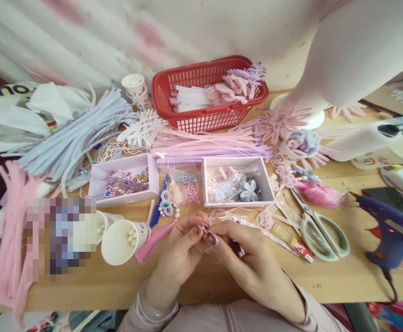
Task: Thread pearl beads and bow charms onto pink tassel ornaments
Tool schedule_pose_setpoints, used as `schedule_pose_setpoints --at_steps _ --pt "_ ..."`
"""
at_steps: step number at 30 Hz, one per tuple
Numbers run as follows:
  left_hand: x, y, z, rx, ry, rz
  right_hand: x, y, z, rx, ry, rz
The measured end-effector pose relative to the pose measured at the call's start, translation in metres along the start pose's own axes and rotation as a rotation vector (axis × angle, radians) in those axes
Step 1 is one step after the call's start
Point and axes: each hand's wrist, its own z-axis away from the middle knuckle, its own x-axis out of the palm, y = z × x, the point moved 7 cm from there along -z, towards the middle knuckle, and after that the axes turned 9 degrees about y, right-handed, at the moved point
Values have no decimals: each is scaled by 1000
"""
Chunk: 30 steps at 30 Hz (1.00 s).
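Note:
My left hand (183,249) and my right hand (246,258) meet at the front edge of the table. Thumb and forefinger of each are pinched together over something tiny, with a small bluish glint between the nails; what it is I cannot make out. Under my right palm a shiny bit shows, mostly hidden by the fingers. A pink tassel (156,240) lies just left of my left hand, below a light-blue ornament (166,205) with a teal gem and pearls. Beyond my fingers stands a white box (238,204) of beads and ribbon flowers.
Paper cups (118,244) with white beads stand at left, near a box of gems (125,199). Scissors (325,230), a lighter (301,249) and a blue glue gun (384,226) lie at right. Behind are a red basket (208,117) and pipe cleaners (77,129).

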Motion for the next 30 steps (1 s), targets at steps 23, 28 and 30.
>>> schedule_pose_setpoints --at_steps 23,28,30 --pt "3 11 2 99 45 -85 0 -4 -3 -28 -6 33" --pt "0 11 1 134 58 -80 1 -2 -2 -33 -28 48" --pt "0 11 2 145 63 -85 1 -2 -1 -50 -16 56"
